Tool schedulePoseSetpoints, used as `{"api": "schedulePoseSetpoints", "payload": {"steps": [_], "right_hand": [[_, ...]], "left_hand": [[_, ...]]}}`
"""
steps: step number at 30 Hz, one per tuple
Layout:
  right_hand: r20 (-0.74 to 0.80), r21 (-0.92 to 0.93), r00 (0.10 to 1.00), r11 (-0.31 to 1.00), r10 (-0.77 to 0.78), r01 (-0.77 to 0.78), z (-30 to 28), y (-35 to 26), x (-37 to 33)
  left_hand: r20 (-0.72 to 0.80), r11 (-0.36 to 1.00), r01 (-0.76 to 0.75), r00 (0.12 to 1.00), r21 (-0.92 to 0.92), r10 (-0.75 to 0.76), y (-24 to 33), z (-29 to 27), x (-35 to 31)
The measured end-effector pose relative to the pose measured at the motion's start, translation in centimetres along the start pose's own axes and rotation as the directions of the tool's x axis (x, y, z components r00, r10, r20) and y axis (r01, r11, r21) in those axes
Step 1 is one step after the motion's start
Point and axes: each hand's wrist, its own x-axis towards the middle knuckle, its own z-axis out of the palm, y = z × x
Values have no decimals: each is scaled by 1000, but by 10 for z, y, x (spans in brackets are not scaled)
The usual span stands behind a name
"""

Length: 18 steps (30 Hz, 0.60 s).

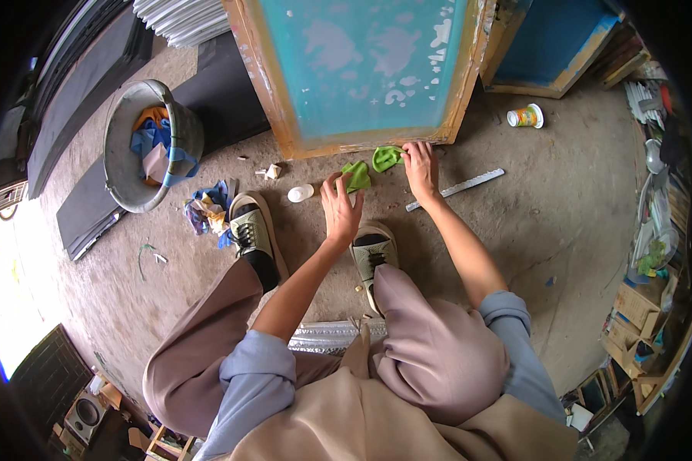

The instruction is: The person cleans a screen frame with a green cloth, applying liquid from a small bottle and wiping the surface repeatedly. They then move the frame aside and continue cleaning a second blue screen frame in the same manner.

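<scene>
My left hand [341,209] hovers over a crumpled green cloth [357,176], its fingers bent and thumb apart. Whether the fingertips touch that cloth is hard to make out. Farther right, my right hand [421,170] has its fingertips closed on the edge of a second green cloth [387,159], which lies on the floor at the foot of a framed printing screen [361,84]. The screen has teal mesh with pale blotches and a stained wooden frame, and it leans up in front of me. A small white bottle [301,193] lies left of my left hand.
A bucket [121,173] of coloured rags stands at left, near a heap of rags [207,213] by my shoe. A pale flat strip [457,189] lies beside my right forearm. Beyond it are a tipped cup [524,116] and a blue screen [550,42].
</scene>
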Motion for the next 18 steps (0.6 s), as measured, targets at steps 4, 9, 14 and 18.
{"api": "schedulePoseSetpoints", "payload": {"steps": [4, 9, 14, 18], "right_hand": [[-34, 220, 999, 975, 36, -28, -12, -7, -1], [144, 607, 989, 785, 43, -122, -79, -37, 16], [176, 694, 982, 715, -61, -80, -173, -85, 35], [46, 631, 996, 775, -75, 29, -226, -118, 31]], "left_hand": [[-18, 997, -31, 999, -70, 30, 11, -8, 2], [12, 968, -72, 997, -239, 77, 33, -34, 19], [346, 652, 174, 927, -738, 145, 91, -78, 55], [351, 510, 183, 901, -841, 256, 125, -134, 68]]}}
